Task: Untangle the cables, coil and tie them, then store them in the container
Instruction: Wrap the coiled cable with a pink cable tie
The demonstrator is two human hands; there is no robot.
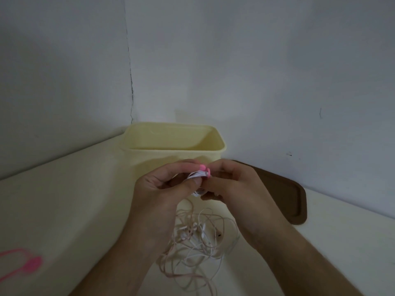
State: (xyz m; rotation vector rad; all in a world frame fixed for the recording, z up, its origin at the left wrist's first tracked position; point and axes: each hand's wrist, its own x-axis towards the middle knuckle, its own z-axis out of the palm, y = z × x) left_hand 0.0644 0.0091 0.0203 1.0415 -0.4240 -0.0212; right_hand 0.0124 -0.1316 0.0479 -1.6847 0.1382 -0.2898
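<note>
1. The left hand (162, 189) and the right hand (233, 186) meet in the air over the middle of the desk (64, 199), just in front of the container (173, 150)
2. Between them is a small white coiled cable (197, 175) with a pink tie (204, 170) at its top; the left grip pinches the coil between thumb and fingers, and the right grip is closed on the coil's right side at the tie
3. The container, pale yellow and open at the top, stands at the desk's far edge in the corner where the two walls meet; what lies inside it cannot be seen
4. A loose tangle of cables (196, 238), white and pale pink, lies on the desk below the hands, between the two forearms, reaching toward the near edge
5. A brown lid (295, 199) lies flat against the far edge to the right of the container, partly behind the right hand
6. A second pink tie (25, 261) lies near the left edge, well apart from the tangle
7. The desk between that tie and the left forearm is bare, as is the near right corner beyond the right forearm
</note>
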